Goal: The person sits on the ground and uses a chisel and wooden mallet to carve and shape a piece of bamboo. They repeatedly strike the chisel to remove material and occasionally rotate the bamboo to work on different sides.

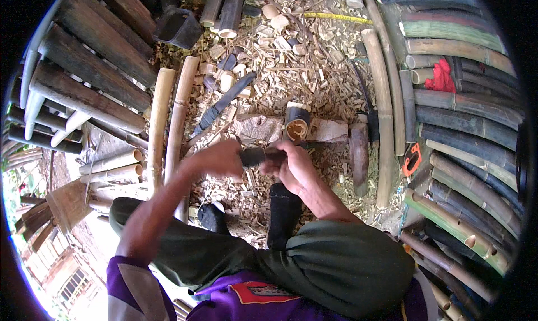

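In front of my knees, both hands meet over the wood chips. My right hand [291, 167] is closed round the right end of a short dark cylindrical piece [254, 156], its thumb on top; the exact kind is unclear. My left hand [223, 159], a fist smeared by motion, sits against the left end of that piece; what its fingers grip is hidden. Just beyond, a short cut bamboo section [297, 122] leans on a rough wooden log [259, 128], its hollow end toward me. A dark-wrapped blade-like tool [224, 105] lies aslant to the left.
Bamboo poles [384, 119] flank the chip-covered ground, and many more culms [459, 119] are stacked at right. A wooden block [358, 159], an orange-handled saw [412, 159], a red cloth [440, 75], a yellow measuring tape [336, 17] and a black bucket [178, 26] lie around.
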The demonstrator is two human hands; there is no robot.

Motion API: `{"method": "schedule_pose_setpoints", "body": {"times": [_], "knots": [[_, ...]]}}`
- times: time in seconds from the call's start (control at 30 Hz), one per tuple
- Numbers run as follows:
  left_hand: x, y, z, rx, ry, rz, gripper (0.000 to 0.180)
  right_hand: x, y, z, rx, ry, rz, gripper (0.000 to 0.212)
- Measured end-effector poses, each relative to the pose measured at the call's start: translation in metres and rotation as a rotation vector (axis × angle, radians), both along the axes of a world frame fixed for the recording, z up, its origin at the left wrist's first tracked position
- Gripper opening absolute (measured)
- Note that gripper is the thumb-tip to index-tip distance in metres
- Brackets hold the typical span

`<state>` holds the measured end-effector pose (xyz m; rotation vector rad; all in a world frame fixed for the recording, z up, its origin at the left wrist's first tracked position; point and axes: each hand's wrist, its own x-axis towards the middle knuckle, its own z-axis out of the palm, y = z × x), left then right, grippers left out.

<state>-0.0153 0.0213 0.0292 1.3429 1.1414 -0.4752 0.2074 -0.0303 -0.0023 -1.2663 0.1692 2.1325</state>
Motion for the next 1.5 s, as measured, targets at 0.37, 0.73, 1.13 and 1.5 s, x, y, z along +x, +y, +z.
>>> {"method": "schedule_pose_setpoints", "body": {"times": [0.37,0.73,1.13,1.5], "knots": [[0.158,-0.172,-0.031,0.159,-0.130,0.843,0.050,0.069,-0.024,-0.036,0.574,-0.918,0.762,0.035],[0.035,0.009,0.058,0.576,0.406,0.088,0.027,-0.010,0.011,-0.014,0.143,0.044,-0.176,0.028],[0.095,-0.028,0.067,0.752,0.286,-0.542,0.013,0.009,-0.039,-0.009,0.114,0.248,-0.107,0.032],[0.211,-0.013,0.000,0.884,-0.517,-0.491,0.078,0.149,-0.055,-0.042,0.669,-0.997,0.604,0.030]]}}
